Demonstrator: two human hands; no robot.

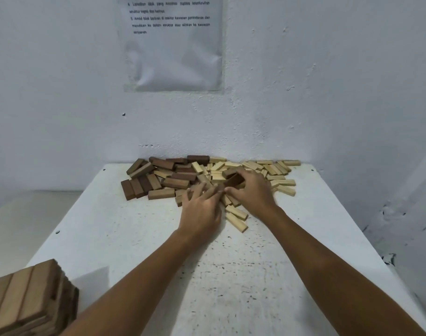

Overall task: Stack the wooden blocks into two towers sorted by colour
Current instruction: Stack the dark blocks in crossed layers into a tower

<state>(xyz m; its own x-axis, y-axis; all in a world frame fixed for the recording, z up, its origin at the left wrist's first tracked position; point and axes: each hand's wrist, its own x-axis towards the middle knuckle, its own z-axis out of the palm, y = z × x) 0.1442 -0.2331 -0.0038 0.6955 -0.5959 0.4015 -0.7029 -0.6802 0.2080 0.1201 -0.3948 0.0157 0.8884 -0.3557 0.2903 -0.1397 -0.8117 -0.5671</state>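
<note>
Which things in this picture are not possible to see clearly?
- Head view: the dark tower is cut off by the left and bottom edges, so its height is unknown.
- The paper on the wall is cut by the top edge; its text is too blurred.
- Blocks under the left hand and right hand are hidden.

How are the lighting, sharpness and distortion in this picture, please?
Head view: soft, even light with no glare; the tower casts a faint shadow on the table; wide-angle stretch spreads the forearms at the bottom edge; the left hand and right hand look slightly blurred; the wall notice is barely legible.
</note>
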